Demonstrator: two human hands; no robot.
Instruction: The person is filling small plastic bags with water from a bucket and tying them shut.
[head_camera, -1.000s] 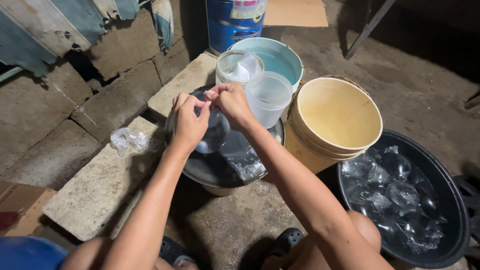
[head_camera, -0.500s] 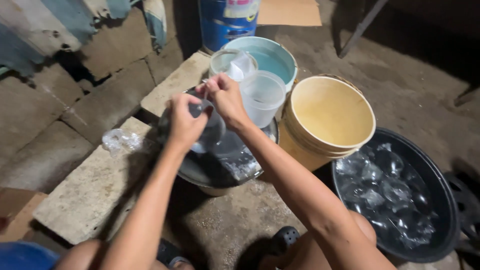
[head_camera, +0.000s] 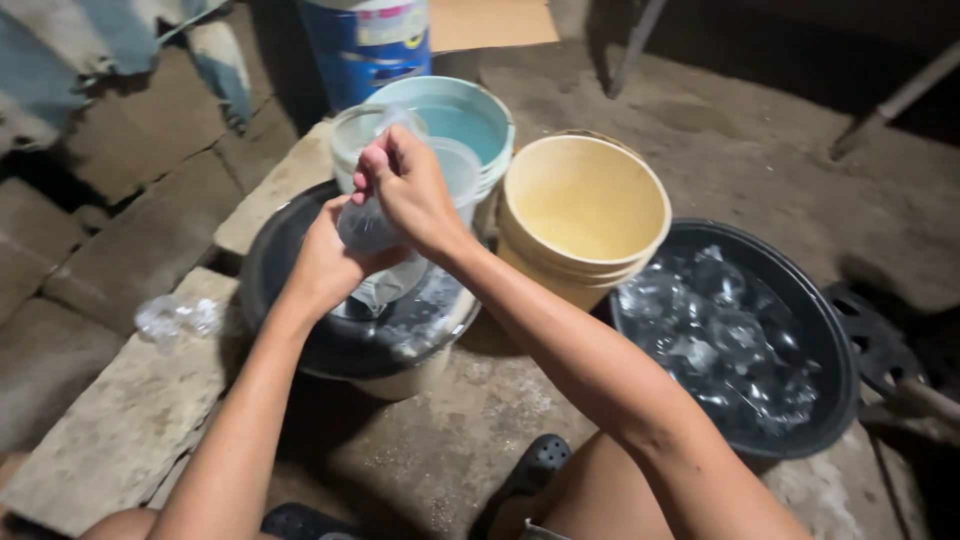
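Both my hands hold a small clear plastic bag filled with water (head_camera: 368, 228) above a dark round basin (head_camera: 300, 330). My left hand (head_camera: 328, 262) cups the bag from below and the left. My right hand (head_camera: 405, 188) pinches the bag's neck from above. A clear plastic cup (head_camera: 455, 165) stands just behind my hands. More clear bags lie in the basin under my hands.
A light blue bucket (head_camera: 478, 115) and a yellow bucket (head_camera: 585, 210) stand behind and right of the basin. A black tub (head_camera: 830, 340) on the right holds several filled clear bags. A crumpled bag (head_camera: 178, 316) lies on the stone slab at left. My dark sandal (head_camera: 530, 470) is below.
My hands have kept working the bag's neck over the basin, and the right hand has come on top of the bag. The camera has shifted, so the scene sits lower and further right.
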